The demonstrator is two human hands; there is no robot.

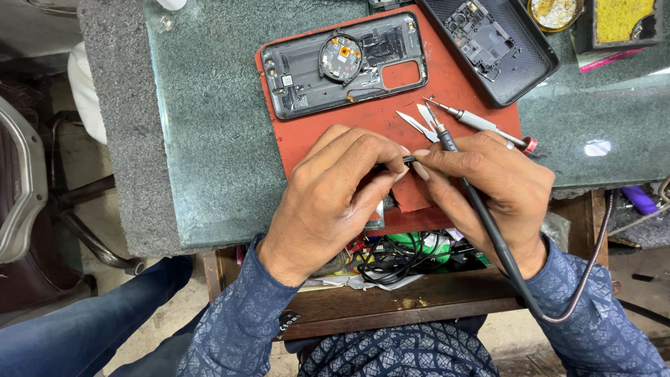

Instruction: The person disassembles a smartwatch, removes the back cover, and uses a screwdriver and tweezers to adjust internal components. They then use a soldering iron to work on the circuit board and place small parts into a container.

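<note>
Small part: a tiny dark piece (409, 160) is pinched at the centre of the scene, over the near edge of the red mat (363, 132), exactly where the fingertips of both hands meet.
Left hand: the left hand (335, 192) is curled, its grip clenched on the left end of the small part between thumb and forefinger.
Right hand: the right hand (492, 185) is closed around a soldering iron (453, 150), held like a pen with the tip pointing to the far side; its fingertips also touch the right end of the small part.
Cable: a dark cable (509, 269) is seen running from the iron under the right wrist and looping near the sleeve.
Mat: the mat is laid on the green stone counter (209, 126); an opened phone back (345, 63) is set at its far side.
Tools: tweezers (419, 122) and a silver screwdriver (478, 122) are laid just beyond the right hand.
Case: a black phone case (495, 42) is placed at the far right.
Drawer: tangled wires (398, 255) are visible below the counter edge.
</note>
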